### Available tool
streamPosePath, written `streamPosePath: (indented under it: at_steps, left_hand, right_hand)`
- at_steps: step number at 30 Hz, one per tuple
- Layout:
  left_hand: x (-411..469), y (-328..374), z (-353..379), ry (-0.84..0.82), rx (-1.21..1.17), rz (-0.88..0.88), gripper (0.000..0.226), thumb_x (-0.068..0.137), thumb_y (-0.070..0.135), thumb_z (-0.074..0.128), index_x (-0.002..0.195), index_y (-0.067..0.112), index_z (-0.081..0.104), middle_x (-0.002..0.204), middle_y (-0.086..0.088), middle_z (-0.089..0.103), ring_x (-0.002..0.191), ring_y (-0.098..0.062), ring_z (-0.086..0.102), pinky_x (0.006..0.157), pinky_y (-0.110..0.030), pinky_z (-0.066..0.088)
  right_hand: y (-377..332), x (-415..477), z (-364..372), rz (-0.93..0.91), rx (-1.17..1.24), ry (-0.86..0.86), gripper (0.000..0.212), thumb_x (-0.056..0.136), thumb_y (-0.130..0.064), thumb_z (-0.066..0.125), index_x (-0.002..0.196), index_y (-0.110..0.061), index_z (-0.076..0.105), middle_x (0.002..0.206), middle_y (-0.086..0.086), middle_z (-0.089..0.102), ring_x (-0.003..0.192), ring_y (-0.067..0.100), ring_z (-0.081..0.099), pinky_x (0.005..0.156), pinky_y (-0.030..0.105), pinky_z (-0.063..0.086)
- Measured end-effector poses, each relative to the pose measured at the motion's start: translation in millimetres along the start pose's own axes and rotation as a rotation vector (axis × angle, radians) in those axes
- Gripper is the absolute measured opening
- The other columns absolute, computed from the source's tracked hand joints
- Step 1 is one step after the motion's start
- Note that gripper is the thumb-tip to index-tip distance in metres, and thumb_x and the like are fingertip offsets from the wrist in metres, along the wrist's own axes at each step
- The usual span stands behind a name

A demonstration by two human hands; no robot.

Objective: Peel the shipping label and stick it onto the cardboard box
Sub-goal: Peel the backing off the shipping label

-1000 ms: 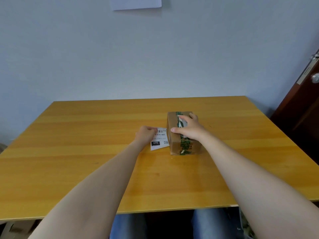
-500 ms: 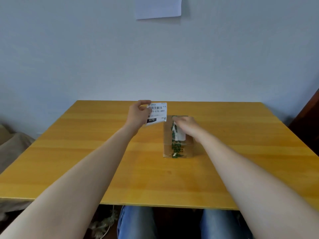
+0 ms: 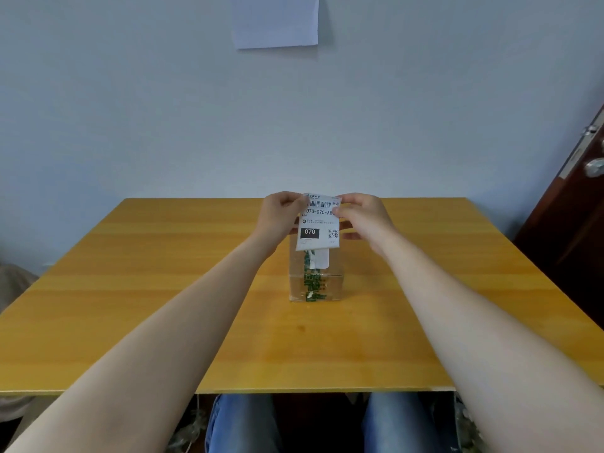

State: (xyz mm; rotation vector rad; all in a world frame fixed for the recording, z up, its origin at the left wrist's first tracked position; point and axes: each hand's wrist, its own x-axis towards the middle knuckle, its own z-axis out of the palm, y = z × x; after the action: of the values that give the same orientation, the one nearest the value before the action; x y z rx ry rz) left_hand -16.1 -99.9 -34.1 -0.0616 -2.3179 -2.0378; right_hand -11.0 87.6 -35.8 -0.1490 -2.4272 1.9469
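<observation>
Right hand (image 3: 366, 217) now off cardboard box (image 3: 316, 282), onto shipping label (image 3: 318, 225), box top half-hidden.

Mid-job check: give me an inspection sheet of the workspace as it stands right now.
Surface: wooden table, bare apart from the box.
Job's things: label held upright in the air above the box, printed side to the camera; whether it is peeled cannot be told. Box has green-printed tape and a white patch on top.
Clutter: nothing seen.
Hands: left hand and right hand each pinch a top corner of the label.
Cables: nothing clear; something thin below the table edge, too dim to tell.
Surroundings: pale wall with a paper sheet; door at right.
</observation>
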Motion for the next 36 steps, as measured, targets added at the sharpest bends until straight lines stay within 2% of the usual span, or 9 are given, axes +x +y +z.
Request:
streamPosePath:
  at_steps: [2,4,7,10,13,16,19,24,36]
  left_hand:
    - [0.5,-0.6,5.5,0.004,0.012,-0.008,0.023,0.103,0.028,0.064,0.098,0.007,0.070,0.098,-0.010,0.079,0.076,-0.023,0.075,0.074,-0.040,0.063]
    - [1.3,-1.5,9.6,0.009,0.020,-0.014,0.026,0.103,0.029,0.064,0.099,0.004,0.071,0.095,-0.008,0.079,0.075,-0.023,0.074,0.070,-0.038,0.062]
    - [2.3,-2.1,15.2,0.044,0.005,-0.001,0.019,0.101,0.024,0.066,0.097,0.006,0.072,0.097,-0.009,0.078,0.074,-0.021,0.073,0.061,-0.030,0.060]
    - [1.6,-2.1,20.5,0.078,0.034,0.059,0.013,0.098,0.022,0.069,0.093,0.011,0.074,0.094,-0.008,0.077,0.077,-0.021,0.073,0.065,-0.034,0.058]
    - [-0.8,-1.9,24.6,0.083,0.065,0.128,0.012,0.097,0.023,0.069,0.091,0.015,0.075,0.089,-0.003,0.077,0.080,-0.019,0.074,0.067,-0.036,0.061]
    - [-3.5,-1.4,26.6,0.052,0.039,0.147,0.012,0.097,0.023,0.070,0.097,0.014,0.077,0.094,-0.003,0.078,0.091,-0.021,0.076,0.073,-0.043,0.066]
    - [-4.7,-0.9,26.0,0.032,0.052,0.159,0.012,0.096,0.023,0.072,0.104,0.015,0.077,0.099,-0.002,0.078,0.095,-0.018,0.075,0.073,-0.040,0.066]
    - [-6.2,1.0,22.6,-0.003,0.073,0.158,0.017,0.093,0.026,0.075,0.107,0.017,0.078,0.101,0.004,0.079,0.092,-0.011,0.076,0.069,-0.030,0.064]
    - [-7.5,0.5,22.3,-0.011,0.037,0.118,0.017,0.095,0.027,0.072,0.108,0.017,0.078,0.101,0.002,0.079,0.086,-0.009,0.076,0.073,-0.034,0.063]
  right_hand:
    - [3.7,-0.7,-4.5,-0.019,-0.002,0.033,0.026,0.095,-0.013,0.073,0.120,-0.019,0.067,0.107,0.006,0.080,0.077,0.020,0.075,0.073,0.043,0.062]
    - [6.5,-1.9,-7.9,-0.090,-0.064,0.129,0.033,0.091,-0.014,0.078,0.119,-0.017,0.060,0.103,0.002,0.076,0.079,0.018,0.071,0.067,0.035,0.058]
    - [4.6,-3.4,-8.6,-0.252,-0.200,0.263,0.030,0.085,-0.013,0.083,0.101,-0.018,0.059,0.085,-0.005,0.060,0.072,0.007,0.055,0.060,0.022,0.041]
    - [-4.6,-5.2,-5.1,-0.298,-0.218,0.177,0.011,0.085,-0.021,0.083,0.084,-0.022,0.072,0.077,-0.006,0.069,0.064,0.004,0.060,0.056,0.018,0.042]
    - [-12.9,-11.4,-2.2,-0.258,-0.213,0.097,0.014,0.093,-0.029,0.076,0.094,-0.015,0.081,0.078,-0.002,0.075,0.047,-0.004,0.059,0.042,0.012,0.038]
    - [-13.3,-15.0,-0.3,-0.213,-0.141,0.066,0.024,0.095,-0.040,0.073,0.097,-0.017,0.081,0.089,0.002,0.080,0.052,0.012,0.064,0.041,0.020,0.041]
    - [-13.0,-16.9,0.9,-0.170,-0.033,0.065,0.027,0.095,-0.043,0.073,0.103,-0.018,0.080,0.096,-0.001,0.080,0.062,0.018,0.071,0.043,0.025,0.046]
    - [-12.9,-17.5,1.5,-0.162,0.003,0.058,0.020,0.094,-0.040,0.076,0.103,-0.022,0.080,0.099,-0.002,0.080,0.064,0.018,0.073,0.042,0.025,0.050]
    - [-7.5,-10.8,3.5,-0.181,0.033,0.048,0.018,0.096,-0.025,0.074,0.106,-0.013,0.082,0.095,0.005,0.080,0.063,0.017,0.070,0.043,0.027,0.048]
